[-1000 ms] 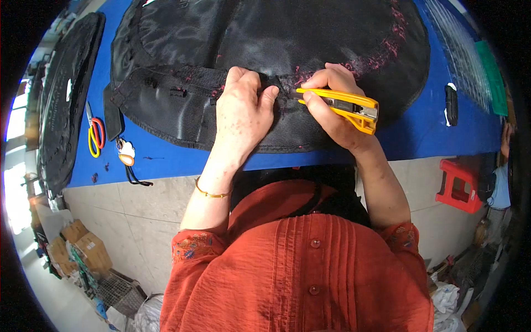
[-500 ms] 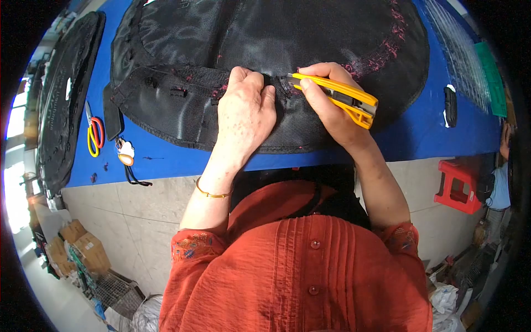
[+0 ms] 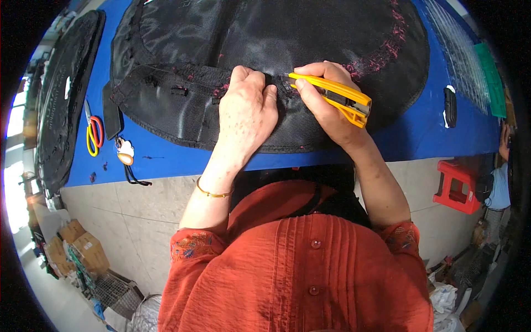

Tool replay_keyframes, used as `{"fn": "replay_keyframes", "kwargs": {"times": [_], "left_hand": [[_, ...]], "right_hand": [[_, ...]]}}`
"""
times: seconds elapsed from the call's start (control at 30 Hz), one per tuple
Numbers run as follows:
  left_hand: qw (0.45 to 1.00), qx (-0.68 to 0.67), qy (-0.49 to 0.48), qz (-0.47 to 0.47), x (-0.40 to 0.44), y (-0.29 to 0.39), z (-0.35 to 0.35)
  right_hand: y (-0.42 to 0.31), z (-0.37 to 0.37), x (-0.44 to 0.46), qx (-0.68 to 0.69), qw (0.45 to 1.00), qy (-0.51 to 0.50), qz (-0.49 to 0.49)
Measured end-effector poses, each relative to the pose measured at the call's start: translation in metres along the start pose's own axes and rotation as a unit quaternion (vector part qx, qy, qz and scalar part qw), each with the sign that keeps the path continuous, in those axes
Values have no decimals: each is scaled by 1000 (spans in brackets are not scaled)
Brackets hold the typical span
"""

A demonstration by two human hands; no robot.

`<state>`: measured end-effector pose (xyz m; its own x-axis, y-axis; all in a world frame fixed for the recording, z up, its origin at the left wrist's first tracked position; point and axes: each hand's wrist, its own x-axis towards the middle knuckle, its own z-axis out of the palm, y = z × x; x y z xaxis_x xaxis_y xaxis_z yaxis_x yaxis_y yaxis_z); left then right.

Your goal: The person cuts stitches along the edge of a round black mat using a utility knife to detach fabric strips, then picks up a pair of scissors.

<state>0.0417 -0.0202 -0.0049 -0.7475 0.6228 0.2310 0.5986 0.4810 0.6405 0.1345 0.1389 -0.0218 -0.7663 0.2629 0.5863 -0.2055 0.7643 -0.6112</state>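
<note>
A large rounded piece of black mesh fabric (image 3: 260, 33) with pink thread bits along its seams lies across the blue table. My left hand (image 3: 249, 108) is closed on a folded strip of this fabric, knuckles up, near the middle seam. Just to the right, my right hand (image 3: 332, 108) grips a yellow utility knife (image 3: 337, 91). Its tip points left and meets the seam, close to my left thumb. The exact contact of the blade with the threads is too small to make out.
Scissors (image 3: 94, 133) with red and yellow handles lie at the left, beside a keychain (image 3: 125, 152). Another black fabric piece (image 3: 69, 99) rests at the far left. A small black object (image 3: 450, 108) and a green tray (image 3: 489, 77) are at the right. A red stool (image 3: 458, 188) stands on the floor.
My right hand and the utility knife have shifted slightly left, with the knife's rear end a little lower. My left hand keeps its hold almost unmoved.
</note>
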Motion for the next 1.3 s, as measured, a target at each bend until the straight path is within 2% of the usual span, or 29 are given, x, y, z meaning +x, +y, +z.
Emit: {"fn": "replay_keyframes", "kwargs": {"times": [0.17, 0.27, 0.33, 0.47, 0.57, 0.63, 0.83, 1.03, 1.3], "left_hand": [[1000, 2, 4, -1, 0, 0, 0], [1000, 2, 4, 5, 0, -1, 0], [1000, -1, 5, 1, 0, 0, 0], [1000, 2, 4, 1, 0, 0, 0], [1000, 2, 3, -2, 1, 0, 0], [1000, 1, 9, 1, 0, -1, 1], [1000, -4, 0, -12, 0, 1, 0], [1000, -2, 4, -8, 0, 1, -1], [1000, 4, 26, 6, -1, 0, 4]], "right_hand": [[2, -4, -1, 8, 1000, -19, 6], [3, -4, -1, -8, 999, -14, -29], [-2, -6, 0, 21, 1000, -10, 7], [1, -8, -2, 7, 1000, -12, -21], [3, -11, -3, 19, 999, -35, 15], [4, -12, -3, -3, 999, -29, -24], [4, -15, -3, -9, 998, -35, -50], [3, -21, -7, -8, 998, -55, -24], [6, -19, -10, 7, 998, -47, -34]]}}
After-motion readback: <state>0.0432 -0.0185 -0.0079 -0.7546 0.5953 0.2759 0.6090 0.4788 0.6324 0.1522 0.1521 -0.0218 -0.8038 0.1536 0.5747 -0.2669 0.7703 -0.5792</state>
